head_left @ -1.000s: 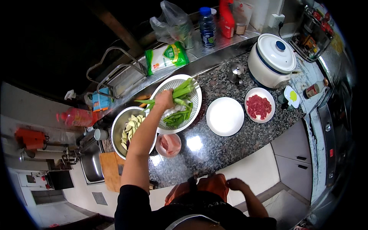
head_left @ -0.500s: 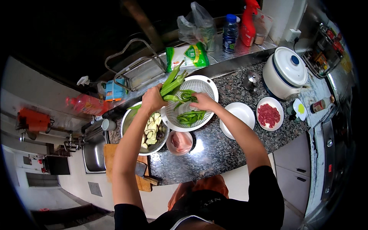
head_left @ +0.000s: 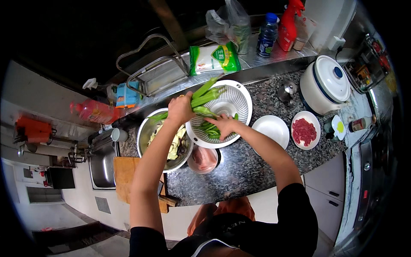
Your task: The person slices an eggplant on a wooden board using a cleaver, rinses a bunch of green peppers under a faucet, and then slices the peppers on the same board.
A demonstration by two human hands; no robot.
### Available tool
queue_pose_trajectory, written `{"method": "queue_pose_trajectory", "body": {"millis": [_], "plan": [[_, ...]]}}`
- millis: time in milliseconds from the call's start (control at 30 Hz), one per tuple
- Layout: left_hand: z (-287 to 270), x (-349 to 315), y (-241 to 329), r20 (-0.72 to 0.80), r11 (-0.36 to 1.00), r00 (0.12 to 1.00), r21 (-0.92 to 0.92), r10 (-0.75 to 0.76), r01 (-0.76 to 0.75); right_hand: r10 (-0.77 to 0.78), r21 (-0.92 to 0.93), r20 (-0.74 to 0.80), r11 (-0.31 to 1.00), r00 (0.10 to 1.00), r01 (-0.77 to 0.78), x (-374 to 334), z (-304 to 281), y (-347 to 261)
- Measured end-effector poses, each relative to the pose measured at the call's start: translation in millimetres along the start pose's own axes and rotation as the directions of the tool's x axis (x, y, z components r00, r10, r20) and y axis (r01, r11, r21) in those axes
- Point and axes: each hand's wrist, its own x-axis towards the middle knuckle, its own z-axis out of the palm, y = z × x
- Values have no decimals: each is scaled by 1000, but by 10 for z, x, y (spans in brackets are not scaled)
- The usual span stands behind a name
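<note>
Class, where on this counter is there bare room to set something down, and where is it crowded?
Bare: the counter between small bowl and right forearm; a patch between colander, plate and steel jug; the plate itself. Crowded: left, where steel bowl, colander and small bowl bunch together.

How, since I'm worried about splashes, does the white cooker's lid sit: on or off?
On: the lid covers the cooker, blue knob uppermost.
</note>
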Motion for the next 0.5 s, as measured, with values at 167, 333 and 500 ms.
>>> {"method": "queue_pose_trajectory", "body": {"millis": [167,333,500], "plan": [[374,424,337,-17,948,977,247,210,-200,159,-121,-377,968,913,-219,253,376,88],[796,597,407,-261,931,926,312,274,-187,105,-92,-369,985,923,-149,239,376,-26],[841,431,406,-229,968,943,123,243,-220,31,-101,-288,993,957,-62,12,181,8]]}}
